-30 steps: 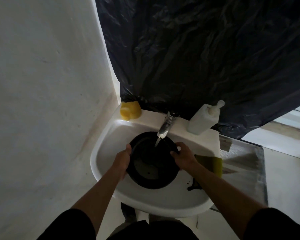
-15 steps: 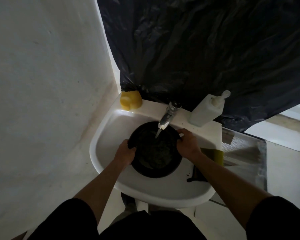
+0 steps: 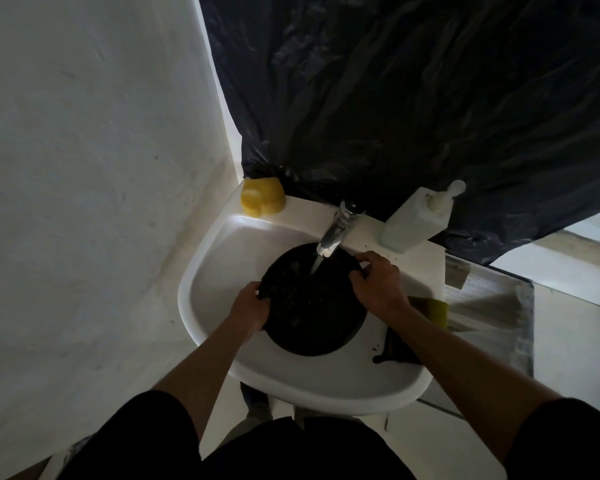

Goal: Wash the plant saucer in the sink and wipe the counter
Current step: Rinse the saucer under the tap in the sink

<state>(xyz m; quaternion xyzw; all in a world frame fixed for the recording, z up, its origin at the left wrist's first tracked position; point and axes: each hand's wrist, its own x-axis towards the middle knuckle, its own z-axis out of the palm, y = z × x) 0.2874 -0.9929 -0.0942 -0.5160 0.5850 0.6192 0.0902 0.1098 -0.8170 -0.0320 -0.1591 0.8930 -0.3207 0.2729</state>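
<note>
– Plant saucer point(image 3: 309, 313): position?
– Held within the sink point(image 3: 201, 271), its far edge under the tap point(image 3: 336, 230). A thin water stream point(image 3: 315, 266) lands on its inner face. Whether it touches the basin floor cannot be told.
– Hand state?
– Left hand point(image 3: 250, 310) grips the near-left rim, fingers curled over the edge. Right hand point(image 3: 378, 282) grips the far-right rim likewise. Neither hand is free.
– Step in hand?
– Judged: rinse stage of the wash. Specks show on the inner face, so the wash reads as unfinished. Counter wipe not begun; a dark smear point(image 3: 392, 351) lies on the sink's right ledge.
– Requirement for the next move?
– Probably turn the saucer so the stream reaches the whole face, or free one hand to scrub. The yellow sponge point(image 3: 433, 308) lies on the right ledge, just beyond the right forearm; the soap dispenser point(image 3: 416, 220) stands beside the tap. Support the saucer with the other hand before release: a wet rim may slip.
</note>
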